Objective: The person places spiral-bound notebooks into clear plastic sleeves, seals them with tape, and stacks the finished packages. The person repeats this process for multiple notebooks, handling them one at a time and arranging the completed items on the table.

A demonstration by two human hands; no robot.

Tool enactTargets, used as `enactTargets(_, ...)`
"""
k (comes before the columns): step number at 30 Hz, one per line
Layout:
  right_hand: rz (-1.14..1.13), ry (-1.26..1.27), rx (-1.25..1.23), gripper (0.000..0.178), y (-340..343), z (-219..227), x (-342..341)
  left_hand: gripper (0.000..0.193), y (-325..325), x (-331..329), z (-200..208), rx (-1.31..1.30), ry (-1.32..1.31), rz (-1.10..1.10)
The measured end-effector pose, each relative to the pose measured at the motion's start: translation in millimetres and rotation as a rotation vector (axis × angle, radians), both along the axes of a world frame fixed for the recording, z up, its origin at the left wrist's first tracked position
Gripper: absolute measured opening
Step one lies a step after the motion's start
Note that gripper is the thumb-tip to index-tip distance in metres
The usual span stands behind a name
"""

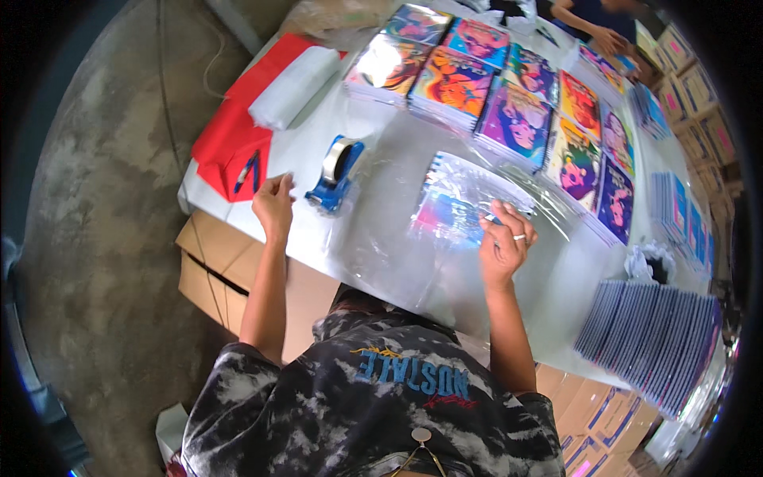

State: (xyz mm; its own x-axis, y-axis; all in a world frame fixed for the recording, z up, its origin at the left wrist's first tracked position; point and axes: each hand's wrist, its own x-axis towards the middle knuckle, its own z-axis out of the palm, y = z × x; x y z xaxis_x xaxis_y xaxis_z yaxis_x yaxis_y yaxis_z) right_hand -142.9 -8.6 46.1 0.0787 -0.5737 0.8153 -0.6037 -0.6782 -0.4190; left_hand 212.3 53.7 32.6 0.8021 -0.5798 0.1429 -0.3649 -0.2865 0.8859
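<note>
A spiral notebook (449,211) with a blue and pink cover lies on the table in front of me, under loose, shiny clear plastic. My right hand (507,238), with a ring on one finger, is over its right part. The fingers are curled and closed; a small pale bit shows at the fingertips, too unclear to name. My left hand (274,208) is raised at the table's left edge, thumb and fingertips pinched together. What they hold, if anything, is too small to see. Between my hands, nearer the left, stands a blue tape dispenser (335,176) with a tape roll.
Stacks of colourful notebooks (453,83) fill the far side. At right stands a long row of notebooks (648,342). A white roll (294,87) and pens (247,171) lie on red material (230,131) at left. Another person's hand (608,40) is at far right; cartons (699,119) stand beyond.
</note>
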Motion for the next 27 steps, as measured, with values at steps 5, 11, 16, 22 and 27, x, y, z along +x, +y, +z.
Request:
enactTargets(5,-0.012,0.053,0.040,0.017,2,6,-2,0.029,-14,-197,92,-0.044,0.749,-0.767)
enactTargets(11,0.001,0.153,0.333,0.041,13,37,-7,0.039,-21,-228,19,0.135,0.722,-0.640)
enactTargets(16,-0.006,0.541,0.542,0.076,-1,89,12,0.041,-26,-196,-55,0.301,0.206,-0.459)
enactTargets(22,0.077,0.687,0.465,0.059,-29,89,3,0.091,-45,-142,-64,0.139,-0.234,-0.937)
enactTargets(27,0.017,0.464,0.356,0.060,38,164,-71,0.066,-78,-147,81,0.046,-0.262,-1.465)
